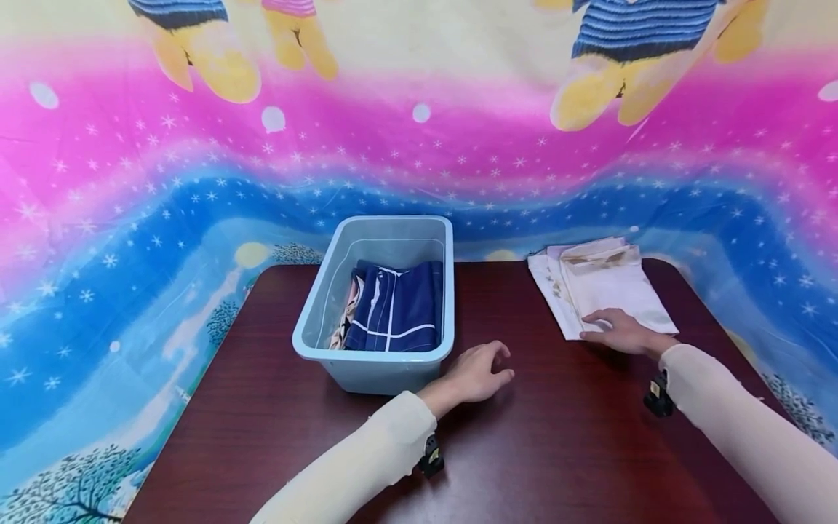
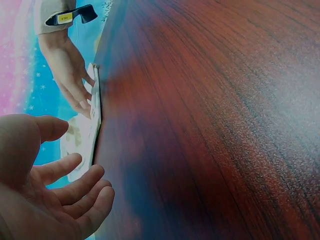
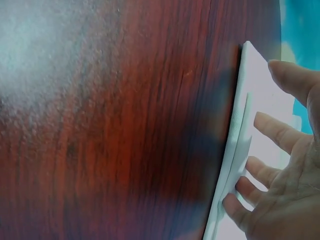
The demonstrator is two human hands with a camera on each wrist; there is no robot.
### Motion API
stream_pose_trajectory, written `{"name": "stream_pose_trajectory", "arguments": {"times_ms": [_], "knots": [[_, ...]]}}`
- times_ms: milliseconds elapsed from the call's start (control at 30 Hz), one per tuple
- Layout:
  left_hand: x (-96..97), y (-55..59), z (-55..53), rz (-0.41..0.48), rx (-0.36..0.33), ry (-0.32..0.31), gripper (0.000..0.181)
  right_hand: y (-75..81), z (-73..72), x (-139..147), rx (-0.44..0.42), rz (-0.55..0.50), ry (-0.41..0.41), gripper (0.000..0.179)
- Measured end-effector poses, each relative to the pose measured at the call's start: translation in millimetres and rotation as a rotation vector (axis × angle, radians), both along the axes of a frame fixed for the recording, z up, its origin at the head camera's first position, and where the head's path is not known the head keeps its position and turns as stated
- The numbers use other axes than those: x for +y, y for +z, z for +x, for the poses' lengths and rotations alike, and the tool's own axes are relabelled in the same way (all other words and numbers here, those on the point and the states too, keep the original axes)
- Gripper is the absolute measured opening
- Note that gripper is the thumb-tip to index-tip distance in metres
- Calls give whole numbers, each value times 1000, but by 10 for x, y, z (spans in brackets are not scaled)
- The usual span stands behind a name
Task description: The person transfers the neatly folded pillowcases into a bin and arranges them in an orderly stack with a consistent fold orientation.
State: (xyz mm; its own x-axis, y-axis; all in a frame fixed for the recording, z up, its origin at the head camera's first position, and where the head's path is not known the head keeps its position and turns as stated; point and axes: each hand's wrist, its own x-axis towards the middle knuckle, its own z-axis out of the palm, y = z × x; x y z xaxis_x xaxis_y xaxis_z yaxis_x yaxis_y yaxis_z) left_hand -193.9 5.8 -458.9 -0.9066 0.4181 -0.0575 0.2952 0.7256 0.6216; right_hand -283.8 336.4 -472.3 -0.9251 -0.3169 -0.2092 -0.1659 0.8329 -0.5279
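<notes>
A stack of folded white cloths (image 1: 618,291) with brownish patches lies at the table's back right. Over its front edge is my right hand (image 1: 618,332), fingers relaxed and slightly bent; in the right wrist view the fingertips are close to the white cloth (image 3: 257,80), and whether they touch it I cannot tell. My left hand (image 1: 476,372) hovers above the table just right of a blue-grey plastic bin (image 1: 386,375), its fingers loosely curved around nothing. Inside the bin sits a folded navy cloth (image 1: 409,306) with white lines, beside a pinkish patterned cloth (image 1: 343,324).
The dark red wood-grain table (image 1: 537,451) has rounded back corners. Behind it hangs a printed curtain (image 1: 419,145) in pink and blue. The bin stands at the back, left of the white stack, with table surface between them.
</notes>
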Motion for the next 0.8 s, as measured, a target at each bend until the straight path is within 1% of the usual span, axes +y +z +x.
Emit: {"name": "stream_pose_trajectory", "arguments": {"times_ms": [100,200,333,467,600,633,667,800], "knots": [[-3,-9,8,-6,0,-8,29,-76,-13,42,-2,0,10,66],[-10,-9,21,-8,-5,-15,29,-139,-31,81,-31,7,10,72],[-8,-3,30,-11,-17,-20,29,-109,6,57,-69,11,13,73],[2,-2,28,-15,-24,-20,29,-75,51,32,-76,20,19,70],[2,1,28,-14,-35,-18,29,-101,62,41,-83,21,6,68],[3,0,26,-13,-33,-18,29,-110,61,48,-84,16,6,68],[2,0,27,-12,-34,-18,29,-119,58,61,-82,14,24,67],[4,-6,25,-12,-27,-25,29,-165,61,97,-96,-10,21,68]]}}
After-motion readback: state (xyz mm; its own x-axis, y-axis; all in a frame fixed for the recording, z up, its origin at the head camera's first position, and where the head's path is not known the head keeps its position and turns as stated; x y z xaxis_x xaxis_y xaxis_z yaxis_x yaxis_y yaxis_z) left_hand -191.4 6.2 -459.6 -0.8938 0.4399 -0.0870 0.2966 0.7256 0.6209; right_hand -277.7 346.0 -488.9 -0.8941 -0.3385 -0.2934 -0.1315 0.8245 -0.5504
